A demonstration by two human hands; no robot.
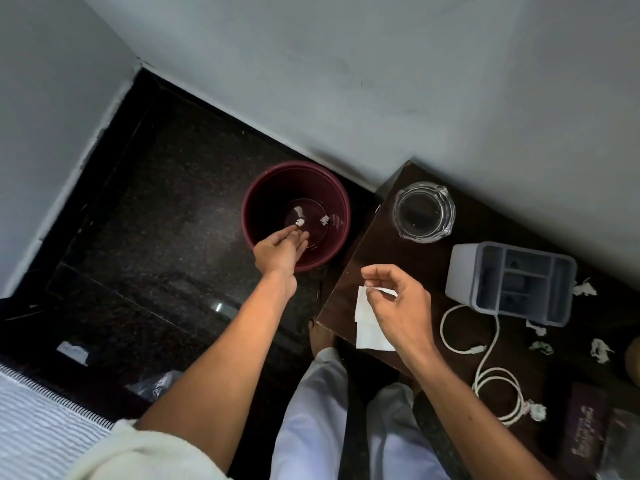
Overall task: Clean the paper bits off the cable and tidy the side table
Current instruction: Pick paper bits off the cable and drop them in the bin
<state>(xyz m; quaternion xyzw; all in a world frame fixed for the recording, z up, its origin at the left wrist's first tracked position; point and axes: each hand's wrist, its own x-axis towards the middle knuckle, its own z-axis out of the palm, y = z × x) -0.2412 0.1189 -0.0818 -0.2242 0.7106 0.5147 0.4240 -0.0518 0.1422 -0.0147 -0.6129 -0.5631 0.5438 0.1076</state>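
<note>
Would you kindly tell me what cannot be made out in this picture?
Head view:
- tissue: partly covered by the right hand pinching it.
- brown round object: cut off by the right edge.
- dark packet: lettering too blurred to read.
- cable: far end hidden under a paper bit.

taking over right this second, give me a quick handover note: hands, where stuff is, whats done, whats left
Hands: the left hand is open over the maroon bin. The right hand pinches a white tissue above the side table edge.
Things: the cable lies loosely coiled on the table, with a stuck bit at its near end.
Done: two paper bits lie in the bin.
Left: the bit on the cable, about four loose scraps by the grey organizer, then tidying the table.
</note>
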